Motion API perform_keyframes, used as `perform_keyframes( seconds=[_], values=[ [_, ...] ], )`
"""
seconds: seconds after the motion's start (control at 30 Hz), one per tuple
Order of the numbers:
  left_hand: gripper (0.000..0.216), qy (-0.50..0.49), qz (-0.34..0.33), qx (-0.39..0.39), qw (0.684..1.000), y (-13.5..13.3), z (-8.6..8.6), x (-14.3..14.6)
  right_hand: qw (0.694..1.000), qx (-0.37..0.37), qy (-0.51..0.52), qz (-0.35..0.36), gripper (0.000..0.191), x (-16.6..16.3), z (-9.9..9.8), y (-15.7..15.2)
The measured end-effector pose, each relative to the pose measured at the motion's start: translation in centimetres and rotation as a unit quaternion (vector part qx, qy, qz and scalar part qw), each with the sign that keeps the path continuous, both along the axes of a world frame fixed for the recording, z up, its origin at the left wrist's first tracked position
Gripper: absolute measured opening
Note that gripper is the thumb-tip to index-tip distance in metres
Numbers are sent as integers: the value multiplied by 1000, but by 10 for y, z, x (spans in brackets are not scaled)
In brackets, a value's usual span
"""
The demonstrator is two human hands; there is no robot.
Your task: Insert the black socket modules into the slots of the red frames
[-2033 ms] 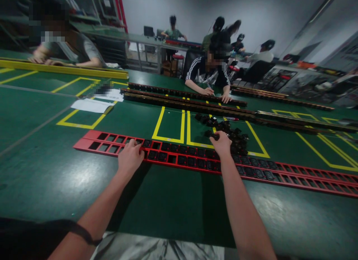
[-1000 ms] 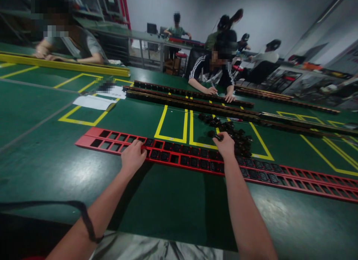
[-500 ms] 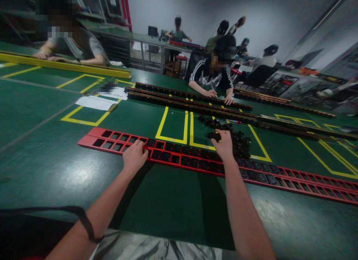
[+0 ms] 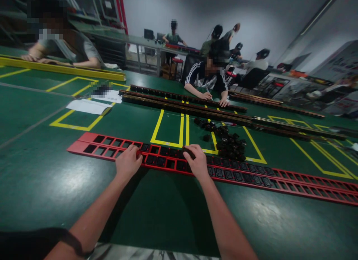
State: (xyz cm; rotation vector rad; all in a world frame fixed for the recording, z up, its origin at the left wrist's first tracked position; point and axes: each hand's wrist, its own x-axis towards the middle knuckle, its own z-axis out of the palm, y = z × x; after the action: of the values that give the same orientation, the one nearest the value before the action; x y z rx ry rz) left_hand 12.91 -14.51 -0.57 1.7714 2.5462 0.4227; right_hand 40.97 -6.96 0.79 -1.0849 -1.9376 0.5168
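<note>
A long red panel [image 4: 77,148] with two rows of square openings lies slantwise in front of me. Black socket modules [image 4: 219,173] fill many openings; others are bare, mainly at its left and right ends. My left hand [image 4: 128,161] is closed over the left part of the panel, fingers curled at the openings, their tips partly hidden. Above the panel's middle, my right hand [image 4: 198,161] pinches a dark socket module [image 4: 189,152] between thumb and fingers. A heap of loose black socket modules [image 4: 232,146] lies just beyond the panel, right of that hand.
Long dark rails [image 4: 184,108] cross the table behind the heap. White papers [image 4: 89,106] lie at the left, near a yellow rail [image 4: 84,70]. Across the table one person [image 4: 207,79] writes; another person [image 4: 64,47] sits at the far left. Yellow tape outlines mark the green tabletop [image 4: 156,208].
My right hand has come from the heap leftward and nearer to me, over the panel, with a socket module in it. My left hand keeps its place on the panel. The view has shifted slightly.
</note>
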Motion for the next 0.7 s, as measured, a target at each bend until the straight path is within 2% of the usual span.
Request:
perform_keyframes(
  seconds=[0.27,0.7],
  values=[
    [29,3,7,-6,1000,-1,0,0,996,56,-64,7,51,-5,-6,-8],
    [30,16,7,-11,1000,-1,-3,-1,997,26,-67,4,46,-6,-3,-9]
  ],
)
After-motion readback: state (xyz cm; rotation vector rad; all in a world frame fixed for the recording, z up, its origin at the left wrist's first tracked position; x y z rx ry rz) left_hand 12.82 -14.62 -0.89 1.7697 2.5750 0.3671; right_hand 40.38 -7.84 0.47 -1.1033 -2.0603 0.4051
